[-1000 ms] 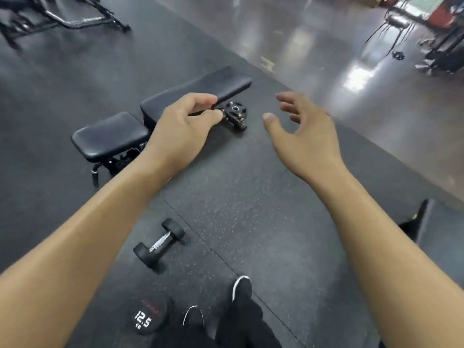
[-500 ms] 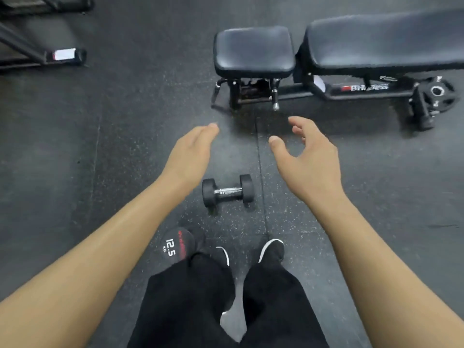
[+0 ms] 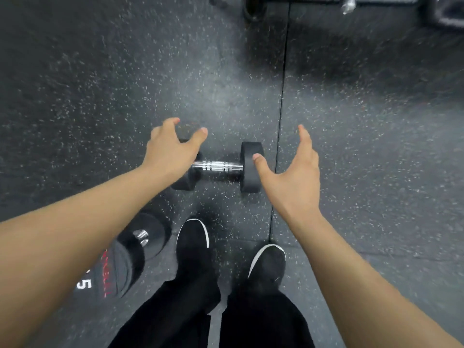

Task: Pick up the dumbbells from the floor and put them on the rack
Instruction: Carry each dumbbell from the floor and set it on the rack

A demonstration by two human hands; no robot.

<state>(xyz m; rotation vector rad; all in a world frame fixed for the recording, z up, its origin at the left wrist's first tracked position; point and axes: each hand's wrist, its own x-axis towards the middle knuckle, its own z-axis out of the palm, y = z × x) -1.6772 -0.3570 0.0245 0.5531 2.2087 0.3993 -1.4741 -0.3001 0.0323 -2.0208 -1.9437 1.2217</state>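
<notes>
Head view: two empty hands reached over a small dumbbell on the floor.

Nearest, black shoes [image 3: 193, 237] stood beside a big dumbbell [image 3: 130, 257] lying by the left foot. Just beyond lay the small dumbbell [image 3: 218, 167], likely light, rigid, best gripped at its knurled steel bar. The left hand [image 3: 170, 151] and right hand [image 3: 293, 177] were spread wide, holding nothing. Nothing blocked it; farther off, blurred bench legs [image 3: 253, 8].

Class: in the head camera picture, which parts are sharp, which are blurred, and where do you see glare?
Head view: small dumbbell and both hands fairly sharp, glare on its chrome handle; floor speckles streak outward near the edges from motion blur; big dumbbell soft.
</notes>
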